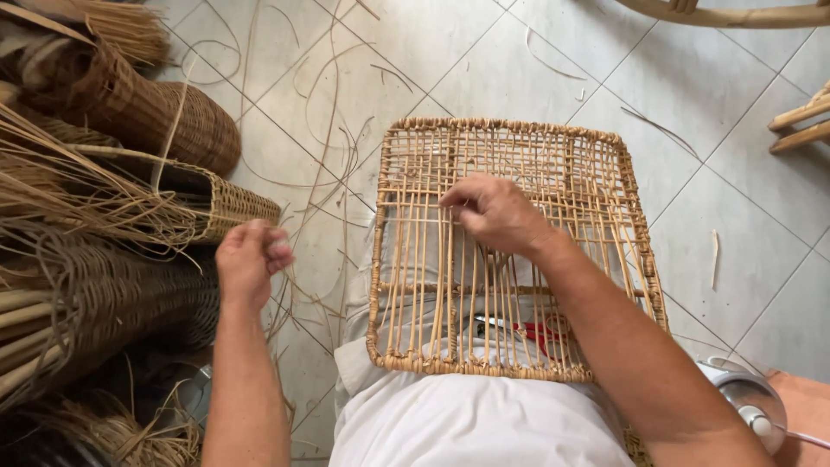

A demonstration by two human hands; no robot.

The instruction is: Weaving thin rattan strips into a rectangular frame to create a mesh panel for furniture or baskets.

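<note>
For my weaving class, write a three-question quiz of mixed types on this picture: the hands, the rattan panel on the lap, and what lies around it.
1. True or false: the right hand rests on the woven rattan panel.
2. Which tool shows through the panel's strands? A) red-handled scissors B) hammer C) paintbrush
3. Fill in: the left hand is closed in a fist, held off the panel's ____ edge, near the woven baskets.

Key: 1 true; 2 A; 3 left.
</note>
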